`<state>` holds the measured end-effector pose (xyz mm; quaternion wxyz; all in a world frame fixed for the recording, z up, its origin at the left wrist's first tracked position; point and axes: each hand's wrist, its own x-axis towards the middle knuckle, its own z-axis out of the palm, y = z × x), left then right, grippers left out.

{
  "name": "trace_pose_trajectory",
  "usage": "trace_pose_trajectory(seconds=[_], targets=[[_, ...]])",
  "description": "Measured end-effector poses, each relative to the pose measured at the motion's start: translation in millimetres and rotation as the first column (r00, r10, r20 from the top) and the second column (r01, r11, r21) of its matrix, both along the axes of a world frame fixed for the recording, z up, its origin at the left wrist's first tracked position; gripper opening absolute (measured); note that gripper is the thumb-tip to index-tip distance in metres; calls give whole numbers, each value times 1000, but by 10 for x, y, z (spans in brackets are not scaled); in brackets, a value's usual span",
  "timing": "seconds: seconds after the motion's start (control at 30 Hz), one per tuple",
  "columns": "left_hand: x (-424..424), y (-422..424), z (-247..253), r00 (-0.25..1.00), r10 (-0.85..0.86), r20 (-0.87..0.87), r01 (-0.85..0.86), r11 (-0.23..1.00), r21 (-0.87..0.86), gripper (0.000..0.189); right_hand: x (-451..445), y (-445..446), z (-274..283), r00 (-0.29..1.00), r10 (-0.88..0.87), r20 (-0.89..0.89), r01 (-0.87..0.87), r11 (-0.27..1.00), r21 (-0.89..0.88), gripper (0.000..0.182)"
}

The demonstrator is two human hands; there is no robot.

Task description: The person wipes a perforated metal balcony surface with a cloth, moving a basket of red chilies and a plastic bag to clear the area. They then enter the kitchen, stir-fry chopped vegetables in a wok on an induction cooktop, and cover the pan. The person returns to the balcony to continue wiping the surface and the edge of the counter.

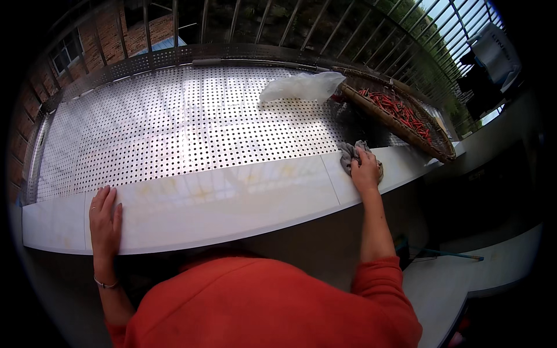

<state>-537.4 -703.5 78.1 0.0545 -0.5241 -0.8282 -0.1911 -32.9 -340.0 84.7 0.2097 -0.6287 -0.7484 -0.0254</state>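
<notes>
My right hand [365, 171] grips a crumpled grey cloth [348, 154], pressed on the white tiled window sill [261, 191] toward its right part. Part of the cloth is hidden under my fingers. Flat on the same sill, at the left, rests my left hand [104, 217] with nothing in it; the thumb stands a little apart from the fingers. Faint yellowish stains mark the sill between my hands. Beyond the sill stretches a perforated metal sheet [196, 126], shiny with reflections.
A round woven bamboo tray [374, 108] with red chilies [398, 111] leans tilted at the right, its rim over the sill. Beside it lies a translucent plastic bag [300, 87]. Metal bars [235, 21] fence the far side. Dark items and a pale cloth [496, 54] hang at upper right.
</notes>
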Motion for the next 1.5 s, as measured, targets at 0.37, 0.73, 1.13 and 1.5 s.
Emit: trace_pose_trajectory(seconds=[0.37,0.73,1.13,1.5], targets=[[13,30,78,1000,-26,-12,26,1000,9,35,-1841,-1414,121,476,869,-134,-877,480,0,49],[38,31,118,1000,-12,-6,12,1000,3,37,-1034,-282,-2,885,466,-7,-466,885,-11,41],[-6,23,161,1000,-11,-21,10,999,-46,38,-2873,-705,226,170,855,-490,-945,0,-327,54],[-22,85,234,999,17,34,-13,994,-112,42,-2866,376,-932,-71,983,-169,-945,-121,-303,39]])
